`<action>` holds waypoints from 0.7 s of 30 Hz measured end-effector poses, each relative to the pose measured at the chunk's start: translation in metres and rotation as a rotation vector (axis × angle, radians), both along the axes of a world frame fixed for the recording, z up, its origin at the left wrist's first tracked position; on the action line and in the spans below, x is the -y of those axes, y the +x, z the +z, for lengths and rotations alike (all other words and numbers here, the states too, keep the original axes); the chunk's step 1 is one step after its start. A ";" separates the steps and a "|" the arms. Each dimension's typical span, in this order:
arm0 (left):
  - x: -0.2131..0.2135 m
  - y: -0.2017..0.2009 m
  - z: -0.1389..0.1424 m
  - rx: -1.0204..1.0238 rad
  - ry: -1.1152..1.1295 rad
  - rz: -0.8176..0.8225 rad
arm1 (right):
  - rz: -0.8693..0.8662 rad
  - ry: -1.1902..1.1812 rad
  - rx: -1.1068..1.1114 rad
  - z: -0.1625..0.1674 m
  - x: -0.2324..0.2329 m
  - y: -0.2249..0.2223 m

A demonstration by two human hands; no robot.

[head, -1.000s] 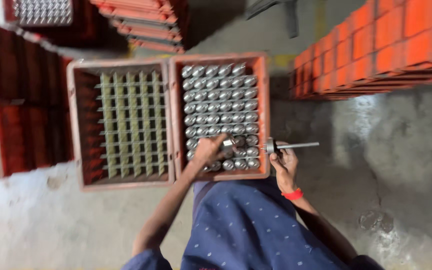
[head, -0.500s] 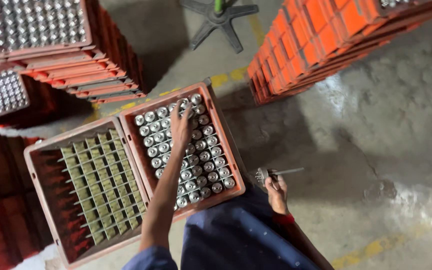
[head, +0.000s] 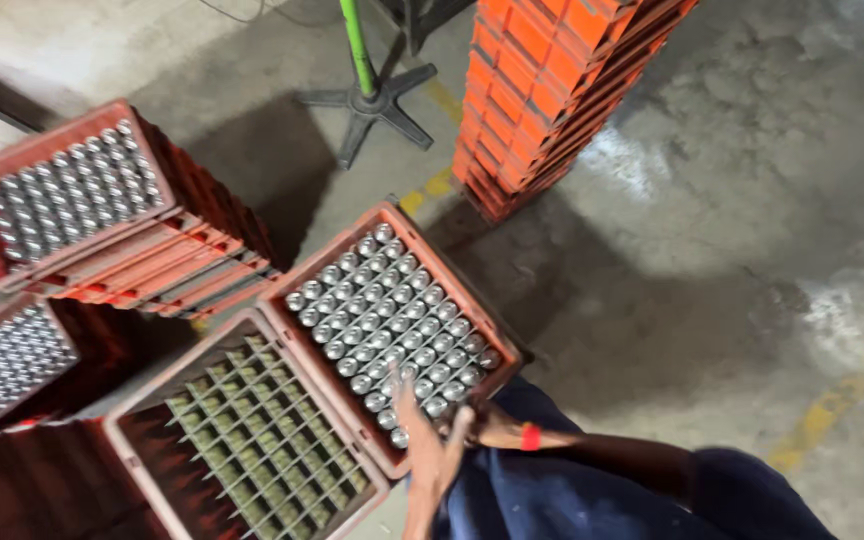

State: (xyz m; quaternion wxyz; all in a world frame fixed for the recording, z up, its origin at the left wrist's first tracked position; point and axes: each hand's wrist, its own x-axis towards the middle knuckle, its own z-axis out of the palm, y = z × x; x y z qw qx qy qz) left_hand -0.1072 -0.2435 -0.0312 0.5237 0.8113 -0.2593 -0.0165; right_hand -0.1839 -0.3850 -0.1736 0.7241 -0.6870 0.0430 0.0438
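At the bottom centre of the frame, the left hand [head: 430,445] is spread open, fingers pointing up; the right hand [head: 487,428] sits just beside it, mostly hidden, red band at the wrist.

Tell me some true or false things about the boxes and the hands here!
1. The crate by the left hand is full of shiny metal tubes. True.
2. The divided crate beside it is also full. False: its cells look empty.
3. The right hand wears a red wristband. True.
4. The tall crate stack is blue. False: it is orange.
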 end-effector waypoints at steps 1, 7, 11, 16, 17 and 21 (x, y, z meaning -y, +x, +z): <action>-0.020 0.009 0.000 -0.019 0.066 0.079 | -0.137 0.086 -0.204 -0.001 -0.008 -0.009; -0.114 0.013 -0.020 -0.122 0.459 0.082 | -0.418 0.411 -0.716 0.000 -0.020 -0.049; -0.103 -0.026 -0.049 0.035 0.452 -0.077 | -0.513 0.509 -0.937 0.012 -0.033 -0.044; -0.063 -0.036 -0.090 0.050 0.700 -0.007 | -0.474 0.561 -0.699 0.036 -0.052 0.013; -0.057 -0.034 -0.095 0.146 0.630 0.057 | -0.396 0.570 -0.694 0.043 -0.055 0.020; -0.039 -0.028 -0.100 0.112 0.660 0.256 | -0.449 0.465 -0.613 0.063 -0.053 0.025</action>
